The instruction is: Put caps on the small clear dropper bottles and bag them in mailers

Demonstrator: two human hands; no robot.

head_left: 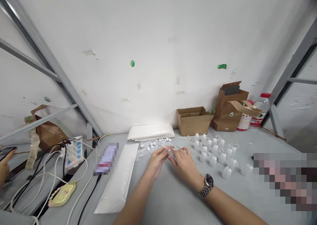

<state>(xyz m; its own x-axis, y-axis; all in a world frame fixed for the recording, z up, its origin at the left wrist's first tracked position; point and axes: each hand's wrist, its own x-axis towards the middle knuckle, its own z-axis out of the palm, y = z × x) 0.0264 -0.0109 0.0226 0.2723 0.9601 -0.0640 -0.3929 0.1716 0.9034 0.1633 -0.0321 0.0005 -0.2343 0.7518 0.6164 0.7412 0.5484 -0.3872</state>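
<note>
Over the middle of the grey table, my left hand (158, 157) and my right hand (185, 164) meet around a small translucent plastic bottle (171, 153). Fingers of both hands are closed on it and cover much of its top. Just beyond my left hand lies a loose pile of clear plastic pieces (146, 149) with small white caps (165, 140). To the right of my right hand stand several small translucent bottles (215, 149) with white caps and loop straps. One of these bottles (226, 173) is closest to the front.
White flat sheets (151, 131) lie against the wall, and a long white bubble-wrap pack (119, 178) is on my left beside a phone (106, 159). Behind stand an open cardboard box (194, 124) and a paper bag (229, 111). Cables run from a power strip (74, 154).
</note>
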